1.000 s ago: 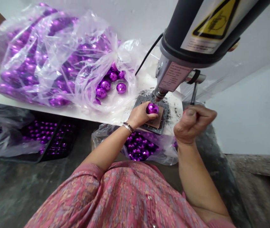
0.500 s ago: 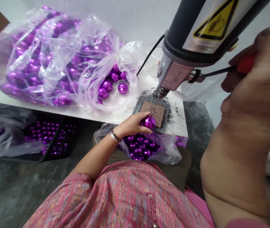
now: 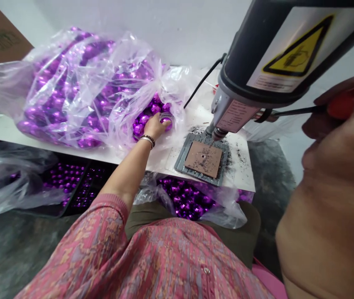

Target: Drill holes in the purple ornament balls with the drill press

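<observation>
At the bag (image 3: 80, 93), midway between the desk's (image 3: 161, 166) front and back edges, the left grip (image 3: 154, 126) has its thumb over a purple ball (image 3: 167, 127) — closed or not, I cannot tell. Past the right edge, the right grip (image 3: 347, 143) clasps a red knob (image 3: 341, 104).

Small workshop, drill press (image 3: 245, 79), dark shavings (image 3: 234, 155), bagged purple baubles (image 3: 92, 99), cardboard box (image 3: 1, 37)
</observation>
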`<state>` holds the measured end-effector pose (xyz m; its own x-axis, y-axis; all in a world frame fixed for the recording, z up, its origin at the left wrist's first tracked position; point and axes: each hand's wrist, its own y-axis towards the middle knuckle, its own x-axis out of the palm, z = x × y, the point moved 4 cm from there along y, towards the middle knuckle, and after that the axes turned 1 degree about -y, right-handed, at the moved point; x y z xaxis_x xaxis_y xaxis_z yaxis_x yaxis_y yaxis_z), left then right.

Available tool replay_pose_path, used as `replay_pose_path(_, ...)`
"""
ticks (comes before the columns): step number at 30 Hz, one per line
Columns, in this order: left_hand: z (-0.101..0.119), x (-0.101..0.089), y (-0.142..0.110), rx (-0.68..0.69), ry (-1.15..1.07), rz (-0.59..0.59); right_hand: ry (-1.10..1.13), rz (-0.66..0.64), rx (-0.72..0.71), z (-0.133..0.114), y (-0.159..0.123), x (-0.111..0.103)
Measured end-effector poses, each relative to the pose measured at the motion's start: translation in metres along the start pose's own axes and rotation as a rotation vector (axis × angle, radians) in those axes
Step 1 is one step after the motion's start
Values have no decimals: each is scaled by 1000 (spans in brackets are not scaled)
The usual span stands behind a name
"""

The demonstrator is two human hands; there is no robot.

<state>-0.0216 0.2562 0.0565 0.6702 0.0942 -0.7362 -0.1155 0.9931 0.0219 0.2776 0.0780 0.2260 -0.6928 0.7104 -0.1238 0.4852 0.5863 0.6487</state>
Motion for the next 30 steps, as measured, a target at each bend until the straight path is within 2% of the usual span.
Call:
replay_pose_path(2, 4, 5, 1, 33, 26, -78, 7, 6, 1, 0, -1, -1)
replay_pose_path(5, 4, 1, -8, 28, 18, -95, 19, -3, -8, 3, -2, -3)
replay_pose_path(8, 2, -8, -28, 19, -219, -142, 18, -3, 9, 6, -2, -4)
replay_pose_path(10, 2, -11, -47, 25, -510, -257, 18, 31, 52, 6, -2, -4)
replay_pose_path(12, 7, -7, -69, 30, -730, -430, 21, 54, 93, 1, -2, -2)
replay_pose_path(15, 19, 9, -98, 32, -819, -667, -25, -5, 91, -13, -1, 3)
replay_pose_path(17, 28, 22, -110, 67, -757, -728, -53, -55, 71, -21, -1, 5)
replay_pose_path(23, 45, 49, -115, 171, -520, -593, -86, -129, -9, -27, 1, 6)
replay_pose_path(27, 51, 51, -115, 221, -346, -506, 10, -154, -24, -25, 5, 9)
replay_pose_path(30, 57, 50, -117, 257, -219, -460, -9, -138, -16, -24, 8, 10)
